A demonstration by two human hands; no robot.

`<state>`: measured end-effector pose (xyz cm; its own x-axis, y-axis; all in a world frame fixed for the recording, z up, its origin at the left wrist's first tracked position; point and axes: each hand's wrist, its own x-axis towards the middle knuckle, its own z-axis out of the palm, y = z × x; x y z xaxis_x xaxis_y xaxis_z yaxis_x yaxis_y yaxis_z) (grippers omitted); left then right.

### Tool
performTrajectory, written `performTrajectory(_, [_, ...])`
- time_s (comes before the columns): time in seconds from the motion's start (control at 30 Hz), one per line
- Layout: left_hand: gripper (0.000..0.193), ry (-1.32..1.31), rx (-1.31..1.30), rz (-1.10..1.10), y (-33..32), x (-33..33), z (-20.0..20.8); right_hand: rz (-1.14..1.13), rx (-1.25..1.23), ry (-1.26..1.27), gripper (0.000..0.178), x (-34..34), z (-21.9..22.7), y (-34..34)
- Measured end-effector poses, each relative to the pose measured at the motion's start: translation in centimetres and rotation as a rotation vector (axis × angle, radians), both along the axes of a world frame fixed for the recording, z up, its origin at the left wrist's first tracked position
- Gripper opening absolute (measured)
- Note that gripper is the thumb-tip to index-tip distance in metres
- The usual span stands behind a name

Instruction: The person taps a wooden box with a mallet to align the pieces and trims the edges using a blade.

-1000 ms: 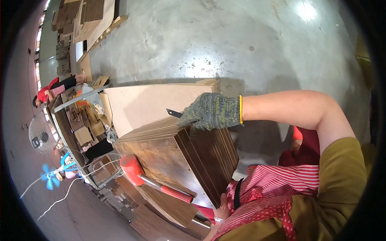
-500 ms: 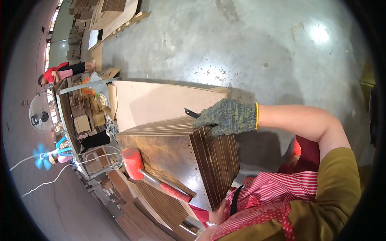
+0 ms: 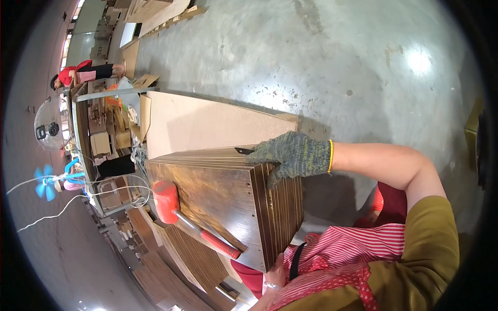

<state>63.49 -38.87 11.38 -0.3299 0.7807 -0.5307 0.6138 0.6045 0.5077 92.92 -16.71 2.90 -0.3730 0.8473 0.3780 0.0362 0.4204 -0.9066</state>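
Observation:
A stack of dark wood-grain panels with pale edge lines stands before me. My right hand, in a grey-green knit glove with a yellow cuff, is closed at the stack's upper corner, its thumb against the panel edges. A short black blade with a small hole juts from its fingers. My bare left hand touches the lower corner of the panels; most of its fingers are hidden. Across the top panel lies a mallet with a red head and red grip.
Behind the stack leans a pale board. A second panel stack stands at lower left. A metal-framed bench bears a blue fan and trailing white cables. Another person in red stands farther off. Grey floor stretches beyond.
My gloved right hand has shifted slightly left over the stack's corner, with the black blade still in it. The view has tilted a little. The mallet stays on the top panel.

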Motion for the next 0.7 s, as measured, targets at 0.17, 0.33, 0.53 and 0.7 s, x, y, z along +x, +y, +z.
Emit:
performTrajectory(0.17, [0.035, 0.055, 0.055, -0.007, -0.4, 0.3, -0.6, -0.011, -0.028, -0.005, 0.059, 0.2, 0.0, 0.2])
performTrajectory(0.33, [0.037, 0.201, -0.132, 0.071, -0.3, 0.8, -0.2, 0.061, -0.143, 0.08, 0.059, 0.6, 0.6, 0.4])
performTrajectory(0.53, [0.034, 0.312, -0.295, 0.085, 0.3, 1.7, 0.3, -0.04, -0.006, 0.035, 0.057, 0.1, -0.3, 0.1])
performTrajectory(0.7, [0.032, 0.236, -0.103, -0.032, -0.4, 0.9, 0.0, -0.016, -0.037, -0.019, 0.058, 0.4, 0.1, 0.2])
